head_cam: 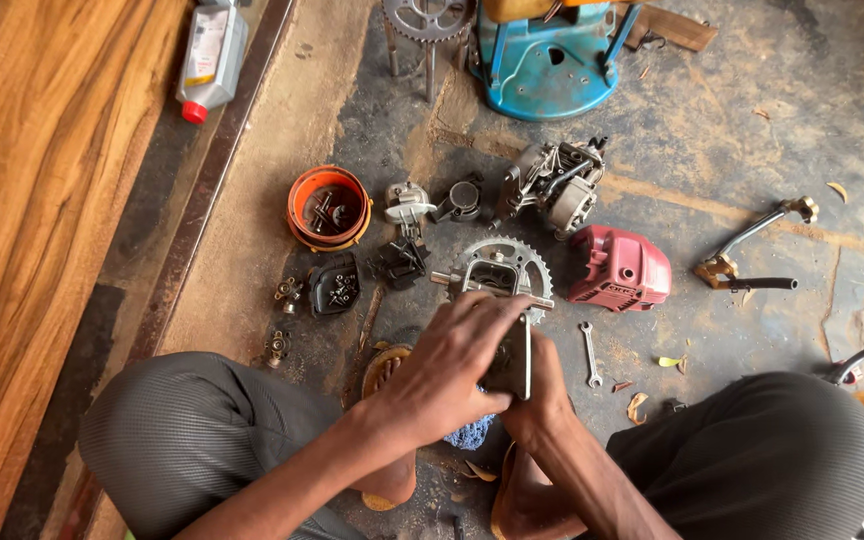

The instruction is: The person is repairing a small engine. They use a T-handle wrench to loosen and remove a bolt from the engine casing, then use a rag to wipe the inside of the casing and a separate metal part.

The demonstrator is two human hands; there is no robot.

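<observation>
The person squats on a stained concrete floor (752,120), knees wide, both hands working together low between them. The left hand (447,365) lies on top, fingers curled down over a small metal engine part (512,365), and the right hand (542,395) cups the same part from below and behind, so both hands are closed around it; how the fingertips sit underneath is hidden. The part hangs just above the floor, directly in front of a toothed sprocket (504,270) with a metal assembly lying across it. A scrap of blue cloth (470,432) shows under the hands. Just right of them lies a small spanner (590,353), and beyond it a red engine cover (620,268). Farther back sit a grey engine block (555,182), two small dark parts, and an orange tub (329,208) holding bolts. A black tray (335,285) of screws lies near the left knee. A kick lever (752,255) rests well off to the right, a blue stool (547,65) stands at the top, and a grey oil bottle (212,55) lies by a wooden board (42,220).
</observation>
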